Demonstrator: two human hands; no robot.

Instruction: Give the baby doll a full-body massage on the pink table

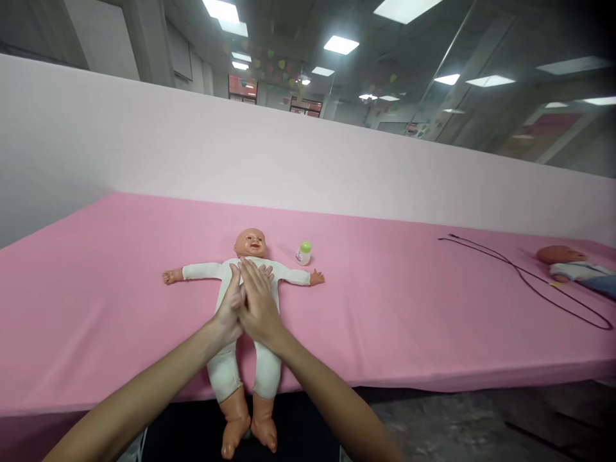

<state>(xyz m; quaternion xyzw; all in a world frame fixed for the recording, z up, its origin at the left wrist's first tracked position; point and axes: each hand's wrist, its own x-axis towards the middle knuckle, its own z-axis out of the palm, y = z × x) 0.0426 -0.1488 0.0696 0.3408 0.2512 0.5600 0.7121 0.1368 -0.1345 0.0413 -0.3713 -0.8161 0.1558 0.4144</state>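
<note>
A baby doll (269, 366) in a white suit lies on its back, arms spread, its feet over the table's front edge. Over its torso, my left hand (228, 313) and my right hand (260, 303) meet palm against palm. The fingers of my right hand are stretched out and point toward the doll's head. My left hand's thumb is raised, and its other fingers are partly hidden behind the right hand. Neither hand holds anything that I can see. Whether they touch the doll's chest is unclear. Beside the doll's arm stands a small bottle (303, 254) with a green cap.
Pink cloth covers the table (385, 308). On the right lies a thin dark cable (522, 273) in a long loop, near a second doll (577, 266) in white and blue. A white wall (308, 160) with glass above it runs along the back.
</note>
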